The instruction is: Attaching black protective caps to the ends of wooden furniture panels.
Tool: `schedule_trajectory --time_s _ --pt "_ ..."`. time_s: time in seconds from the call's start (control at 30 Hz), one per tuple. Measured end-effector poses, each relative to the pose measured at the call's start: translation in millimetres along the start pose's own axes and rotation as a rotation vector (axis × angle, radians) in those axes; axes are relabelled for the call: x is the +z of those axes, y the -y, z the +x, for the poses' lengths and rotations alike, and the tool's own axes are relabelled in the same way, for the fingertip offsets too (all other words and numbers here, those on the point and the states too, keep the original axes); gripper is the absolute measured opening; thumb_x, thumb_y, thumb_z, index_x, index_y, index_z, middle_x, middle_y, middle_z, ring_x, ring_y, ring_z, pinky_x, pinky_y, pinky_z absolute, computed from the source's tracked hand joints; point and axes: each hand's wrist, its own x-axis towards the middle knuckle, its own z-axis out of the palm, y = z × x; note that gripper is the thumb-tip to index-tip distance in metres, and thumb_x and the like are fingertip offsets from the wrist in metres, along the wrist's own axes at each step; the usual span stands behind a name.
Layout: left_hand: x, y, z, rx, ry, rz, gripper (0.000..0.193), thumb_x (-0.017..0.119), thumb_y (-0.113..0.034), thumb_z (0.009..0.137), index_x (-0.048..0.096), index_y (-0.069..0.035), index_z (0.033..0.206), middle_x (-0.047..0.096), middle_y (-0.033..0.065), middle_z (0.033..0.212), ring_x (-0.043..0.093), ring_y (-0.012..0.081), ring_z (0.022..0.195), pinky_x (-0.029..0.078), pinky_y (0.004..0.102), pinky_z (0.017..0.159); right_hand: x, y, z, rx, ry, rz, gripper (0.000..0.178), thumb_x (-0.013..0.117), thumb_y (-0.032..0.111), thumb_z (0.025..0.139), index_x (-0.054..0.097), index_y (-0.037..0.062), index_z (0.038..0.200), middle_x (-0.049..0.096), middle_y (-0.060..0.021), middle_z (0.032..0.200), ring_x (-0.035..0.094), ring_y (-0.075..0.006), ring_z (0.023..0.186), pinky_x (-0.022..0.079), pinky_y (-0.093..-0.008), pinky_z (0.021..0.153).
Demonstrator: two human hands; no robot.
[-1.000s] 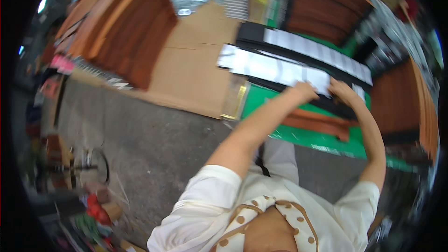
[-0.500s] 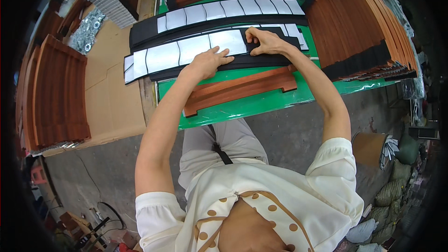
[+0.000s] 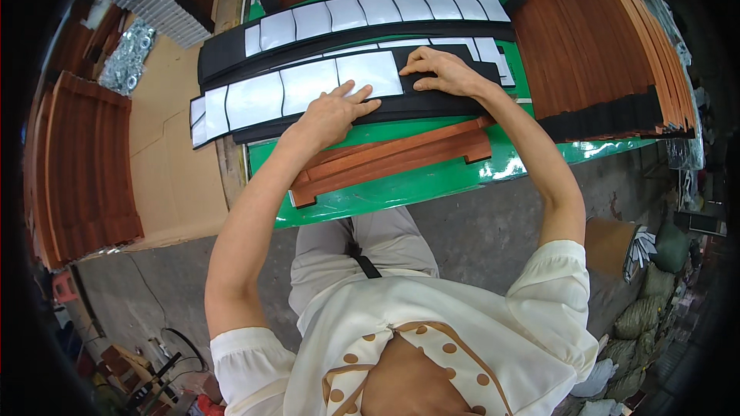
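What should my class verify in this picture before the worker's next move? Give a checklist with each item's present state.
1. Left hand resting on the front row of white sheets: ok.
2. Right hand at that row's right end: ok.
3. Right hand's grip firm: cannot tell.
4. Front row wholly over the green cover: not ok; its left end reaches past it.
5. Back row of white sheets clear of both hands: ok.
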Motion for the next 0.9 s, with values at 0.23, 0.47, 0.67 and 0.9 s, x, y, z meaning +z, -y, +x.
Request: schedule_trajectory --time_s 0.23,0.47,0.67,0.9 --pt "-0.7 4.2 1.0 0.013 0.03 -0.006 0.064 0.058 0.001 0.077 0.046 -0.026 0.133 0.033 -0.0022 0.145 0.033 0.0278 0.132 0.039 0.0409 0.104 -9.5 4.5 6.5 0.162 0.14 0.14 0.026 0.071 0.019 0.075 0.061 0.01 0.098 0.052 -0.0024 0.109 0.051 -0.018 0.093 0.044 -0.0305 0.083" --pt "-9.4 -1.8 1.4 0.046 0.035 -0.019 0.064 0.061 -0.004 0.076 0.044 -0.023 0.135 0.037 0.0041 0.143 0.034 0.0286 0.132 0.037 0.0409 0.106 -10.0 -27.5 -17.0 0.278 -0.22 1.277 0.017 0.066 0.019 0.084 0.058 0.0085 0.095 0.055 0.0007 0.093 0.055 -0.0104 0.091 0.047 -0.0283 0.085" --pt "-40.2 -0.2 -6.1 0.082 -0.332 -0.639 0.043 0.061 -0.01 0.081 0.054 -0.008 0.123 0.056 0.015 0.121 0.051 0.0279 0.115 0.042 0.0371 0.096 -17.6 49.8 -35.2 0.396 -0.179 1.206 0.02 0.063 0.018 0.088 0.06 0.0063 0.103 0.055 0.0041 0.089 0.051 -0.006 0.083 0.043 -0.0216 0.077" --pt "-66.5 -76.0 -60.5 0.014 -0.66 -0.846 0.016 0.07 -0.007 0.076 0.066 0.001 0.088 0.063 0.0076 0.084 0.061 0.0143 0.071 0.05 0.0251 0.065 -16.3 137.6 -52.4 0.024 -0.199 0.64 0.012 0.067 0.01 0.081 0.059 0.0013 0.087 0.053 0.0001 0.097 0.048 -0.0109 0.09 0.041 -0.0266 0.079"
